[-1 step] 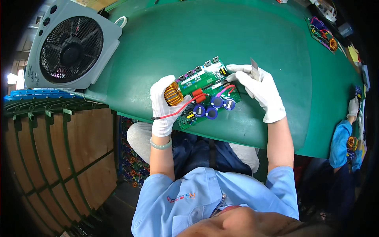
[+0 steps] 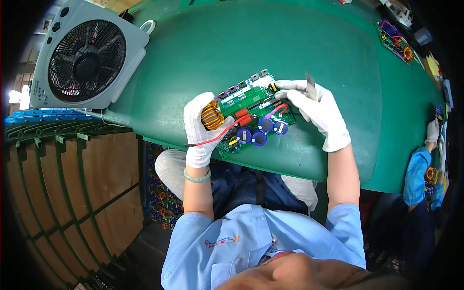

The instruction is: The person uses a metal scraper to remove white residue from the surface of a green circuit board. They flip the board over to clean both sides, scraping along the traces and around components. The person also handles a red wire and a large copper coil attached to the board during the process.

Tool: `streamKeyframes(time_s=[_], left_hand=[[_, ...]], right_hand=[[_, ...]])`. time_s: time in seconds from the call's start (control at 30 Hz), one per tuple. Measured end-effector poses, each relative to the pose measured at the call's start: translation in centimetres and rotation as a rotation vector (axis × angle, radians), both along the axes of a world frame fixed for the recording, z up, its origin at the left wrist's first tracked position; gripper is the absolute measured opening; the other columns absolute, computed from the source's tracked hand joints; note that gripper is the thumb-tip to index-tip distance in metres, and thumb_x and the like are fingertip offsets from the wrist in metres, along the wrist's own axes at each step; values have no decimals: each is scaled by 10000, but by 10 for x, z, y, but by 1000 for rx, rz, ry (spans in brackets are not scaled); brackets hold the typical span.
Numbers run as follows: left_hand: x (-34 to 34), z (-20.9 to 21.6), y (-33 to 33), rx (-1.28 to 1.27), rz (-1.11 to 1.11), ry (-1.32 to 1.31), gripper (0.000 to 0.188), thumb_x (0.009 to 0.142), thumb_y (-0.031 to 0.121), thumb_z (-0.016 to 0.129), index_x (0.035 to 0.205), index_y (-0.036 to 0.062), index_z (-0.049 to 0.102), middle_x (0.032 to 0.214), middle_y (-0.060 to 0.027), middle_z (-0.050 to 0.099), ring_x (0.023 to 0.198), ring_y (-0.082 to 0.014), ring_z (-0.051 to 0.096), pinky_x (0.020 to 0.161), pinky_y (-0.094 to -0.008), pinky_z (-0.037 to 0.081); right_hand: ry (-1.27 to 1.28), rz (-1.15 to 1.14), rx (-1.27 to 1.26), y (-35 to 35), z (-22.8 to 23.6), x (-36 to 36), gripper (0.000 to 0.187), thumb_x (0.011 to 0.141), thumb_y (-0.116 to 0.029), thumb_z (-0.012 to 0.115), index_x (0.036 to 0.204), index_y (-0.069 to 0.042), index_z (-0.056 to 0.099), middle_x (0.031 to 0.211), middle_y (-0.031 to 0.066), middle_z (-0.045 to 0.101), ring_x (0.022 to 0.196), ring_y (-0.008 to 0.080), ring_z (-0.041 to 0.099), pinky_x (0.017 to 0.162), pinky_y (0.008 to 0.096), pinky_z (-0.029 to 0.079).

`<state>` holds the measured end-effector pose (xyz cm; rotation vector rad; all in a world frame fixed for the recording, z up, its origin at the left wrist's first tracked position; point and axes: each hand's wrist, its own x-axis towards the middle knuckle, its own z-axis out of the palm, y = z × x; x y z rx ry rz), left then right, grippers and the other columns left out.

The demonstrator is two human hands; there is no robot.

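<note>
Broadly, green bench (image 2: 217, 43): smooth top, spanning the view beneath both hands.
Slatted rack (image 2: 111, 169): lower left, below the bench edge.
Box fan (image 2: 133, 63): grey, upright, upper left.
Circuit board (image 2: 251, 100): between the hands, over the bench's near edge; transistor-lined side slanting up rightward; left of the right fingertips.
Right glove (image 2: 321, 111): forefinger and thumb at the board's right end, just apart; pinch on a part, cannot tell.
Left glove (image 2: 195, 128): nearer the coil, fingers and thumb gripping the board's left end.
Copper coil (image 2: 212, 116): beside the left thumb.
Metal blade (image 2: 311, 83): tucked in right fingers, jutting away.
</note>
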<state>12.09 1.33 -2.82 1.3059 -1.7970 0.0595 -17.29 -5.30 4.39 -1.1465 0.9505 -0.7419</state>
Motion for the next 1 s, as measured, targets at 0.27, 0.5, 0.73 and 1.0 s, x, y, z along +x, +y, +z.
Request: streamKeyframes(time_s=[0.27, 0.5, 0.73, 1.0], left_hand=[[-6, 26, 9, 95, -21, -8, 772, 594, 109, 965, 1269, 57, 594, 1285, -167, 614, 1161, -319, 616, 1009, -421, 507], [-6, 26, 11, 58, -2, 20, 737, 531, 161, 980, 1174, 72, 632, 1231, -173, 646, 1133, -352, 620, 969, -444, 505], [-9, 32, 14, 64, -38, -20, 802, 566, 90, 975, 1261, 62, 574, 1298, -182, 596, 1187, -322, 609, 1015, -422, 516], [-10, 30, 13, 52, -61, 14, 807, 582, 92, 978, 1273, 66, 562, 1310, -176, 588, 1198, -311, 605, 1026, -417, 510]], right_hand=[[48, 328, -27, -2, -7, -25, 297, 884, -85, 766, 1167, -5, 726, 1064, 68, 740, 966, 116, 660, 884, 286, 521], [85, 373, -22, -17, -7, -42, 202, 940, -176, 717, 1023, 5, 749, 955, 75, 757, 903, 130, 685, 861, 282, 528], [290, 385, 17, -26, -14, -56, 308, 975, -325, 656, 860, -54, 747, 795, 22, 730, 606, 54, 550, 554, 241, 413], [-49, 156, -63, -30, -22, -55, 343, 996, -339, 614, 880, -39, 733, 850, 70, 742, 480, 50, 427, 444, 231, 312]])
